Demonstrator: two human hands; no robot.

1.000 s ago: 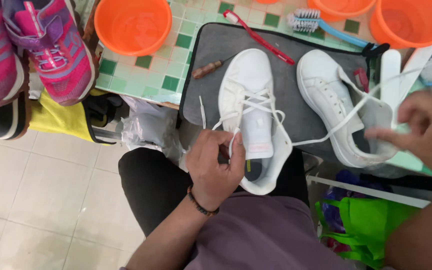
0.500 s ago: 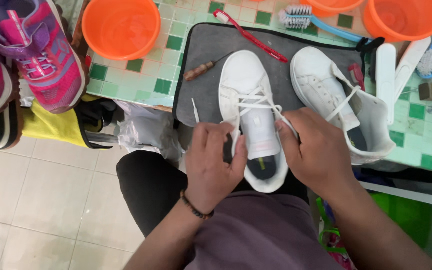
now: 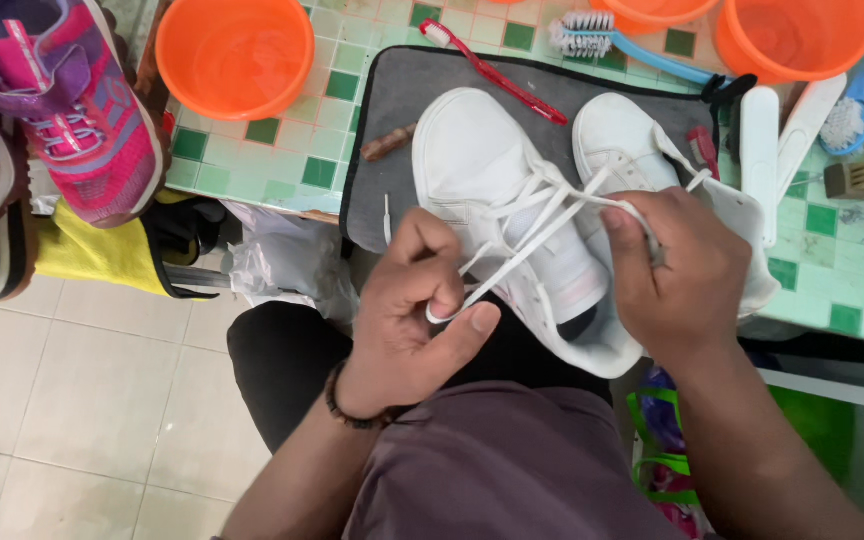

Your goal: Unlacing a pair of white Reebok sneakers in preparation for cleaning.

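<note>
1. The left hand (image 3: 407,320) pinches a loop of white shoelace (image 3: 512,255) between thumb and fingers.
2. The right hand (image 3: 677,275) grips the lace's other strand, pulled taut.
3. The white sneaker (image 3: 497,190) lies on a grey mat (image 3: 402,110) at the table's near edge, heel overhanging.
4. A second white sneaker (image 3: 622,140) sits just beside it.

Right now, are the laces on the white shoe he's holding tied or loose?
Loose. The left hand pinches one lace end and the right hand pulls the other across the white shoe; no knot shows.
</note>
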